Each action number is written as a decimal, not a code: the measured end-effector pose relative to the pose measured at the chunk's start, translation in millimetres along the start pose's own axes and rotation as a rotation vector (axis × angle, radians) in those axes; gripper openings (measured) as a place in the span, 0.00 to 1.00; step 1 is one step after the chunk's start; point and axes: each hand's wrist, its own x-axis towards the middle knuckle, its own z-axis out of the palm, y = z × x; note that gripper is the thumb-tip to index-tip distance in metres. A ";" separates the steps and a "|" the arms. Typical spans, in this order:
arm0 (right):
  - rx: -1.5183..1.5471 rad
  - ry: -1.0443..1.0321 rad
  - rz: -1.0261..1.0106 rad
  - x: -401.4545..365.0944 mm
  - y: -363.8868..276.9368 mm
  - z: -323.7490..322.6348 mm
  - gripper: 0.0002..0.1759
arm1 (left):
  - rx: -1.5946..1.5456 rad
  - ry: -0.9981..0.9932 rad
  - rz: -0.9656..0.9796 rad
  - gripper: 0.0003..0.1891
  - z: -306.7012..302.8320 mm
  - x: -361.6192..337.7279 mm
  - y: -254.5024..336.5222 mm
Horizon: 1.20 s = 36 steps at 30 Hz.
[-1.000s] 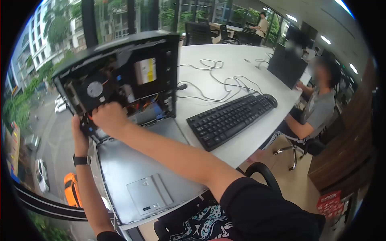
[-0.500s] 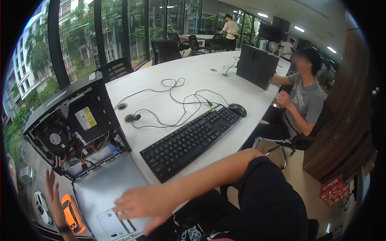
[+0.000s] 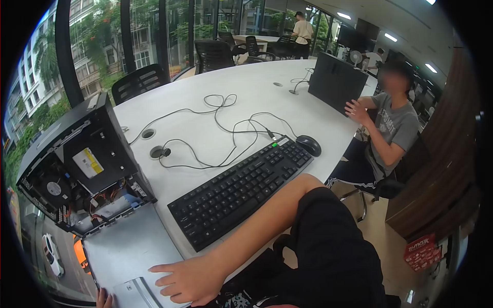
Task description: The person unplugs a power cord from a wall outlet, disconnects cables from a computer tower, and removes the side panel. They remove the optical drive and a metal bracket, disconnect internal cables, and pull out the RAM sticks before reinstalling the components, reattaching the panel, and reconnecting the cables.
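An opened desktop computer case (image 3: 110,138) stands at the left, its fan, drive and wiring showing. A flat metal side panel (image 3: 131,236) lies in front of it, meeting its lower edge. My right hand (image 3: 192,280) rests on the near right part of this panel, palm down with fingers spread, beside a raised metal strip (image 3: 141,292). At the bottom left, only the fingers of my left hand (image 3: 104,299) show, curled over the panel's left edge. The rest of that hand is out of view.
A black keyboard (image 3: 241,190) and mouse (image 3: 308,146) lie on the white table (image 3: 262,97), with looping cables and cable holes behind them. A seated person (image 3: 393,123) is at the right, beside a black monitor or case (image 3: 336,82). Windows line the left.
My left hand has come down from beside the case to the panel's left edge. My right hand still lies on the panel, fingers more clearly spread. The view has shifted slightly.
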 end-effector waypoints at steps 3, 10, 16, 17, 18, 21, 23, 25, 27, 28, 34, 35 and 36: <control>-0.030 0.074 -0.082 7.1 -3.8 -9.7 0.10 | 0.157 0.018 0.125 0.44 -0.3 8.7 0.8; -0.088 0.235 -0.193 39.1 -9.6 -48.6 0.09 | 0.436 0.298 0.475 0.42 -31.9 5.5 1.5; -0.513 0.209 -0.138 75.9 -7.9 -106.2 0.17 | 0.535 0.543 0.370 0.48 -96.9 17.9 26.5; -0.505 0.213 -0.155 79.9 -5.8 -118.2 0.17 | 0.544 0.555 0.356 0.48 -110.8 28.1 24.2; -0.612 0.244 -0.109 83.2 -3.1 -131.0 0.16 | 0.548 0.602 0.416 0.47 -124.0 41.8 20.3; -0.820 0.325 -0.039 95.1 17.5 -152.5 0.15 | 0.461 0.752 0.496 0.47 -140.4 76.1 40.5; -0.804 0.312 -0.004 102.6 40.9 -163.0 0.15 | 0.301 0.749 0.538 0.42 -143.7 113.0 60.5; -0.898 0.331 0.050 108.2 64.9 -169.1 0.16 | 0.317 0.776 0.571 0.36 -151.6 139.7 71.1; -0.887 0.366 0.127 118.6 78.1 -179.4 0.18 | 0.400 0.796 0.635 0.33 -157.5 161.3 89.7; -0.914 0.394 0.142 122.8 87.5 -182.0 0.19 | 0.425 0.787 0.665 0.33 -161.4 171.6 95.8; -0.934 0.515 0.039 119.7 124.6 -180.3 0.15 | 0.432 0.830 0.795 0.22 -150.4 218.2 134.4; -0.968 0.526 0.047 119.4 125.4 -179.4 0.15 | 0.500 0.835 0.736 0.19 -150.2 229.0 136.4; -1.000 0.534 0.061 119.3 126.3 -178.1 0.15 | 0.563 0.835 0.673 0.18 -145.8 238.0 141.5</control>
